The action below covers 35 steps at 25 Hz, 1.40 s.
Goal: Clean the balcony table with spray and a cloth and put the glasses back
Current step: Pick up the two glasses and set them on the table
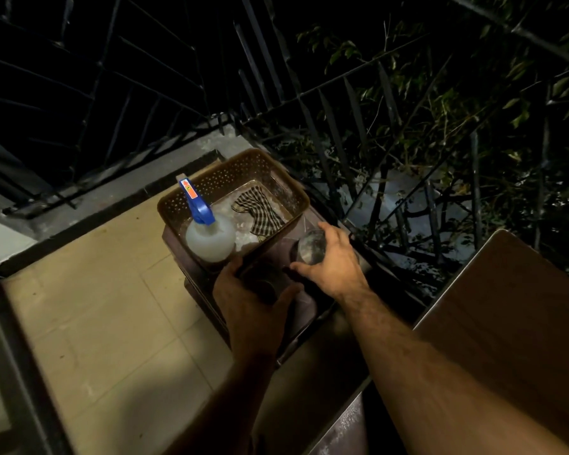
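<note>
A brown perforated basket (pixel 276 188) sits on a dark plastic stool (pixel 306 297) by the railing. Inside it stand a white spray bottle (pixel 211 239) with a blue trigger and a checked cloth (pixel 260 213). In front of the basket, on the stool top, my right hand (pixel 332 261) is wrapped around a clear glass (pixel 310 248). My left hand (pixel 250 300) grips a second, darker glass (pixel 263 279) next to it. The brown balcony table (pixel 506 310) is at the right, with nothing on the part that shows.
A black metal railing (pixel 312 126) runs behind the stool, with tree branches (pixel 457 93) beyond it. Beige floor tiles (pixel 105 307) spread to the left of the stool. A raised concrete ledge (pixel 128 178) borders the floor at the back.
</note>
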Tool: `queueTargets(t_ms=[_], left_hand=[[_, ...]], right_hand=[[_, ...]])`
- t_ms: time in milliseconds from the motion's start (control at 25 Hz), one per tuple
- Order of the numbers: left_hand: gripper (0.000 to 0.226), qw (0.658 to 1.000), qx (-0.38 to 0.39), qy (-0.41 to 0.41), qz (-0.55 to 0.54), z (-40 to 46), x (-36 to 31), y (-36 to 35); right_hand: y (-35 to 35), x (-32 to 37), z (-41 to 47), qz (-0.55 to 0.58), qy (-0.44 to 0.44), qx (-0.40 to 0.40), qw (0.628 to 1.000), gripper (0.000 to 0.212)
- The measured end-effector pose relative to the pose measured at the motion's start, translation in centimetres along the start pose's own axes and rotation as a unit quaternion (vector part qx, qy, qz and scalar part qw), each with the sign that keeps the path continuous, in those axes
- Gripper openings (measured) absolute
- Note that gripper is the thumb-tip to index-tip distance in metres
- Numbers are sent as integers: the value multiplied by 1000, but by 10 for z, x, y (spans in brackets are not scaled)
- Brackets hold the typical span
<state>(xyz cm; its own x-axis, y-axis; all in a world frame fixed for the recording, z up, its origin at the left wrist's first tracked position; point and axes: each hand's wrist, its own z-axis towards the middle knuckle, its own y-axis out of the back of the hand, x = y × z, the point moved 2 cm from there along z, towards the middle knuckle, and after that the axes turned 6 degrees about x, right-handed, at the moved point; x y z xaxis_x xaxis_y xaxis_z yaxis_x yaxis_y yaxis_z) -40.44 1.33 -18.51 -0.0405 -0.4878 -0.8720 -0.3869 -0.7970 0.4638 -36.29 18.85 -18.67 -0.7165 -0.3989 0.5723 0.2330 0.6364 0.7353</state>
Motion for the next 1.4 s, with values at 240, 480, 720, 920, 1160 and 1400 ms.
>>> queueTargets(t_ms=[240,480,720,920,1160,1400], left_hand=[[112,998,1,-2,56,0,-1,-12],[110,997,-7,39,65,4,10,-21],[99,997,22,72,30,8,16,-20],[87,996,58,64,4,5,-8,-6],[93,999,47,9,6,2,-70,11],[97,997,61,-14,50,-11,-135,37]], right_hand=[[1,0,0,11,3,1,1000,101],[-1,0,-1,33,-5,1,999,104],[1,3,-4,35,-16,-3,999,99],[14,17,-17,53,-4,-26,998,93],[61,28,-47,77,-2,-82,994,91],[126,37,-92,74,-1,-137,988,91]])
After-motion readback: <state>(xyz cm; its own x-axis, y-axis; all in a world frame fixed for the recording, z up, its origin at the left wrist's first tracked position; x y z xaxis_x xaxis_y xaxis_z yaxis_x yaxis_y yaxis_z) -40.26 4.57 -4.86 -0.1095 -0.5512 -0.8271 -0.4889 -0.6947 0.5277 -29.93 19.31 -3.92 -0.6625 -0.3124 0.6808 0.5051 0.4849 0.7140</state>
